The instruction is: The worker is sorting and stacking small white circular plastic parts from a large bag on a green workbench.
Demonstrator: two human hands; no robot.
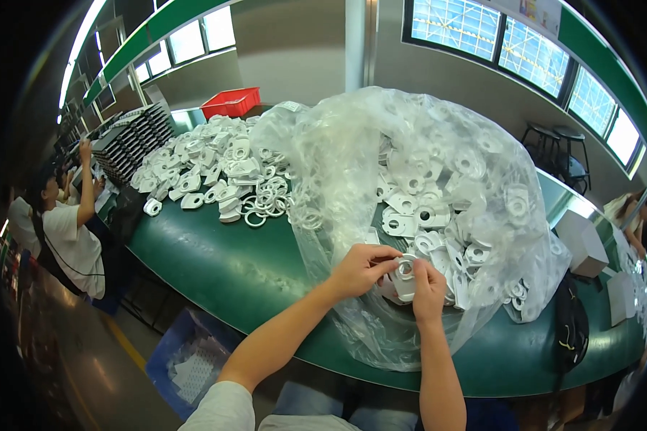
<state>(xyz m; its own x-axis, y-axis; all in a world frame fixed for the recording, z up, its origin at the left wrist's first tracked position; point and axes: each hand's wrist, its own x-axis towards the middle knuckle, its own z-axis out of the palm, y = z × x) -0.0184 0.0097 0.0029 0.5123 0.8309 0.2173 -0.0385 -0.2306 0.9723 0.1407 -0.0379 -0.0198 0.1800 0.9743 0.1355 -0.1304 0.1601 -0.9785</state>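
Observation:
Between my two hands is a white plastic part with a round ring-shaped opening at its upper end. My left hand pinches the part's left side near the ring. My right hand grips it from the right, thumb near the ring's edge. Just beyond my hands, a large clear plastic bag lies open, holding many similar white parts. To the left of the bag, loose white rings lie beside a heap of white plastic parts.
The green table carries a red bin, stacked dark trays, a white box and a black bag. A blue crate stands below the left edge. A co-worker is at the left; stools stand behind.

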